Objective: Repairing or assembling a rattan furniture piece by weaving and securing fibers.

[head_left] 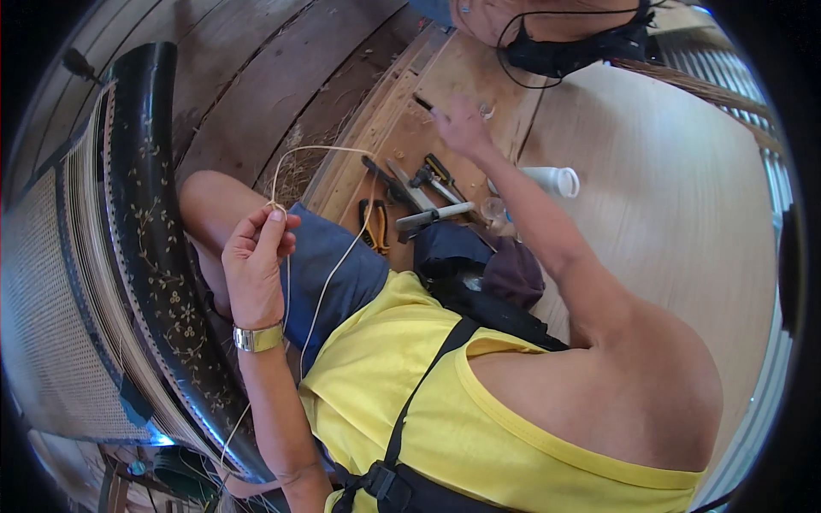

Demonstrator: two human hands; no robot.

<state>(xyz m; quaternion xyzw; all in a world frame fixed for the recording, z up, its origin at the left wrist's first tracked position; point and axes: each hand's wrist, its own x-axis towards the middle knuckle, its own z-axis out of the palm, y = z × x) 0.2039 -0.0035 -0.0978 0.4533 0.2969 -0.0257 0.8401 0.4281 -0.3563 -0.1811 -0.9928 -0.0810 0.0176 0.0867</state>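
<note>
Wooden floorboards point(256, 77) and a pale plywood sheet point(667, 222) frame a seated worker in a yellow top. Nearest, the left hand point(255, 269) – metal watch point(258, 339) at the wrist – has thumb & fingers pinched shut on a thin cane strand point(321, 286), held up, likely so the loop stays clear of the lap. Beside it stands a dark, flower-patterned chair frame point(158, 256) w/ woven cane panel point(47, 316). Farther off, the right hand point(462, 126) stretches over scattered tools – yellow-handled pliers point(374, 224), a knife point(432, 215) – fingers loosely curled; whether they grasp anything can't be told.
</note>
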